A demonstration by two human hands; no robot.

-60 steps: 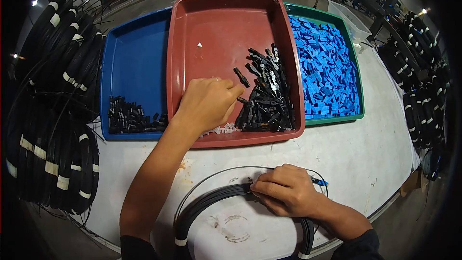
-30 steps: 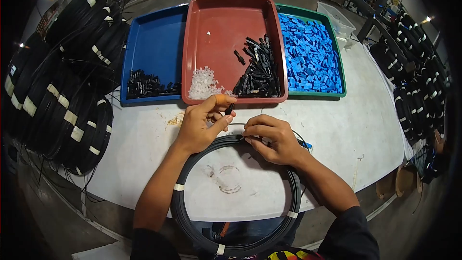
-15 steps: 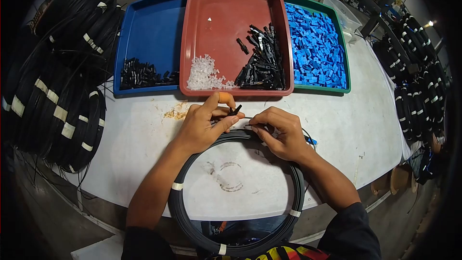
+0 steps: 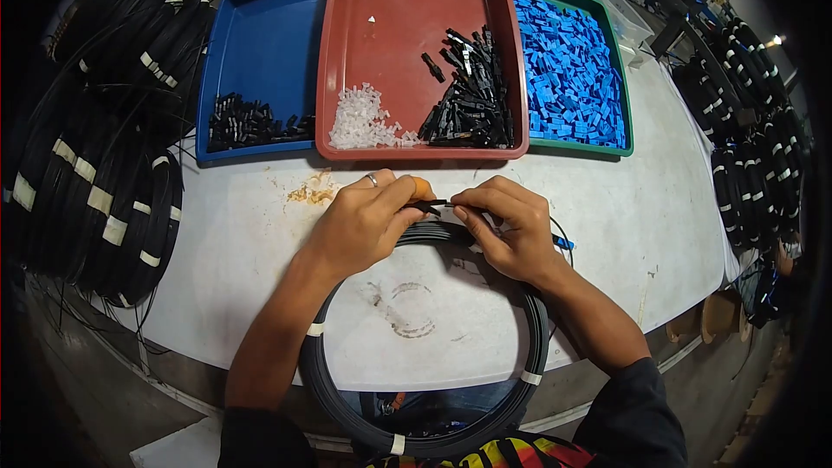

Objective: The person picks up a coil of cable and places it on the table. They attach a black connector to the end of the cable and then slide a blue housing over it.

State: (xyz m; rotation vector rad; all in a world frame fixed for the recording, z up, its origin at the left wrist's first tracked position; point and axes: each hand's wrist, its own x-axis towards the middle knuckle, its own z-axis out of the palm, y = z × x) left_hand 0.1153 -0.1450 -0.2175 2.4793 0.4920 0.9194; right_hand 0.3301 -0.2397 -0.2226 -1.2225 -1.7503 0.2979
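desk (image 4: pixel 667 199): red tray (image 4: pixel 416 9) toward far edge, easy reach imo | black cable coil (image 4: pixel 313 364) overhanging near edge, prob keeps slack handy | left hand (image 4: pixel 368 218) pinching black connector (image 4: pixel 425 206), right hand (image 4: pixel 511 227) pinching cable end (image 4: pixel 449 204), close for alignment i guess

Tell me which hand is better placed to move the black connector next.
Probably the left hand: it already pinches the black connector. The right hand seems occupied, pinching what looks like a cable end right up against it.
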